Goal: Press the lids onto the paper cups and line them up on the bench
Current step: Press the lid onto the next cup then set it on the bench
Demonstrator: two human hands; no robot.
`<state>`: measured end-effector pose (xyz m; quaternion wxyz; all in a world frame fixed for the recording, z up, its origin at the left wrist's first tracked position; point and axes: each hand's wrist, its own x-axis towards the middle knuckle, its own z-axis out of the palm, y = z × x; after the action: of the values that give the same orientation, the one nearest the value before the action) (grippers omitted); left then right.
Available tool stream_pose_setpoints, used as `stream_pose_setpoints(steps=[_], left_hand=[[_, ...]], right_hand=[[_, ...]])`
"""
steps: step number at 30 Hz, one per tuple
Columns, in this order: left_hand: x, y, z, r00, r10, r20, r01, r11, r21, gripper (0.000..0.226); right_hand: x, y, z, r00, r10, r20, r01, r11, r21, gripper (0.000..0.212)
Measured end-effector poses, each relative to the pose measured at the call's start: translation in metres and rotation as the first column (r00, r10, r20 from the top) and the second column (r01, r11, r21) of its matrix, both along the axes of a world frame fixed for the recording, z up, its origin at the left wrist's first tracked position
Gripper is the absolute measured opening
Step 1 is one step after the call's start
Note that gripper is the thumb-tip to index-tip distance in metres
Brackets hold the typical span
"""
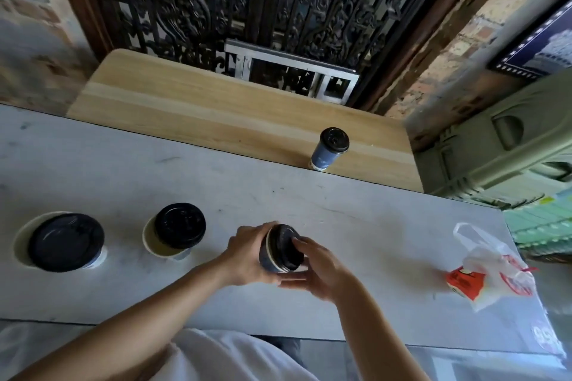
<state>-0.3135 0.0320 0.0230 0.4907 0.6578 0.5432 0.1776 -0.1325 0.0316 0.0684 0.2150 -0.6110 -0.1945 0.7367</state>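
Note:
A blue paper cup [268,260] is held above the grey table, tilted to the right, with a black lid [283,244] on its mouth. My left hand [247,257] wraps around the cup's side. My right hand [315,269] grips the lid, fingers on its top and thumb below the rim. Two more cups stand at the left: one [156,243] with a black lid [180,225] lying askew on it, and one [23,240] with a black lid [65,241] lying askew on it. A lidded blue cup [328,150] stands on the wooden bench [185,105].
The grey table [340,219] runs across the view in front of the bench. A clear plastic bag with a red packet [492,269] lies at the table's right end. A green moulded object [507,148] sits to the right of the bench. Dark ornate grillwork rises behind.

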Motion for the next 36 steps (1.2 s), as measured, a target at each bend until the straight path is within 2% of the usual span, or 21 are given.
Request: stream_pose_setpoints(steps=[1,3,5,7,9,11,14,15,16,18,20,23,25,27,29,30,33,34,36], left_hand=[[0.004,-0.002,-0.003,1.0,0.01,-0.009,-0.01,1.0,0.007,0.089],[0.01,-0.007,-0.012,0.996,0.043,0.076,-0.042,0.999,-0.021,0.083],[0.017,-0.011,-0.02,0.979,0.118,0.166,-0.12,0.993,-0.001,0.078],[0.024,-0.016,-0.025,0.961,0.199,0.194,-0.206,0.979,0.014,0.075],[0.032,-0.021,-0.029,0.946,0.261,0.194,-0.271,0.962,0.027,0.073],[0.038,-0.025,-0.03,0.941,0.282,0.189,-0.294,0.955,0.034,0.071],[0.039,-0.028,-0.03,0.949,0.286,0.131,-0.297,0.952,0.07,0.034],[0.037,-0.028,-0.032,0.946,0.294,0.136,-0.304,0.95,0.067,0.032],[0.038,-0.029,-0.037,0.952,0.266,0.153,-0.281,0.956,0.083,0.043],[0.037,-0.028,-0.039,0.93,0.304,0.207,-0.312,0.95,0.003,0.066],[0.038,-0.028,-0.038,0.919,0.306,0.249,-0.308,0.951,-0.031,0.072],[0.038,-0.026,-0.037,0.891,0.328,0.314,-0.329,0.943,-0.049,0.076],[0.037,-0.028,-0.039,0.886,0.328,0.328,-0.328,0.943,-0.056,0.077],[0.038,-0.035,-0.039,0.89,0.342,0.303,-0.345,0.938,-0.045,0.08],[0.042,-0.041,-0.04,0.876,0.361,0.319,-0.369,0.929,-0.038,0.083],[0.044,-0.044,-0.041,0.867,0.363,0.343,-0.372,0.927,-0.042,0.083],[0.045,-0.048,-0.046,0.864,0.334,0.378,-0.335,0.94,-0.066,0.08],[0.045,-0.047,-0.047,0.861,0.332,0.385,-0.322,0.942,-0.094,0.08],[0.043,-0.046,-0.042,0.857,0.34,0.387,-0.291,0.939,-0.182,0.08]], right_hand=[[-0.003,-0.002,-0.001,0.993,0.079,0.091,-0.08,0.997,0.012,0.032],[-0.011,-0.004,-0.003,0.934,0.162,0.318,-0.2,0.976,0.09,0.041],[-0.014,-0.003,-0.001,0.802,0.176,0.571,-0.352,0.911,0.215,0.061],[-0.011,-0.001,0.003,0.622,0.227,0.749,-0.581,0.776,0.246,0.079],[-0.007,0.0,0.008,0.507,0.29,0.812,-0.727,0.649,0.223,0.086],[-0.005,-0.001,0.012,0.448,0.327,0.832,-0.805,0.552,0.217,0.087],[-0.006,-0.002,0.012,0.295,0.357,0.886,-0.928,0.326,0.178,0.082],[-0.007,-0.001,0.011,0.232,0.375,0.898,-0.958,0.249,0.144,0.081],[-0.007,0.001,0.012,0.185,0.397,0.899,-0.974,0.196,0.114,0.081],[-0.007,0.009,0.014,0.135,0.445,0.885,-0.983,0.172,0.063,0.085],[-0.008,0.014,0.015,0.119,0.464,0.878,-0.98,0.199,0.028,0.088],[-0.013,0.008,0.012,0.16,0.437,0.885,-0.964,0.262,0.045,0.089],[-0.011,0.003,0.007,0.259,0.431,0.864,-0.933,0.342,0.108,0.089],[-0.006,0.0,0.001,0.444,0.429,0.786,-0.833,0.522,0.185,0.084],[-0.004,-0.004,-0.004,0.673,0.326,0.664,-0.614,0.747,0.255,0.071],[-0.005,-0.008,-0.007,0.716,0.259,0.649,-0.538,0.796,0.277,0.065],[-0.012,-0.024,-0.015,0.636,0.135,0.76,-0.567,0.75,0.342,0.053],[-0.014,-0.027,-0.018,0.656,0.102,0.747,-0.535,0.761,0.366,0.049],[-0.019,-0.03,-0.021,0.825,0.029,0.564,-0.301,0.868,0.396,0.039]])
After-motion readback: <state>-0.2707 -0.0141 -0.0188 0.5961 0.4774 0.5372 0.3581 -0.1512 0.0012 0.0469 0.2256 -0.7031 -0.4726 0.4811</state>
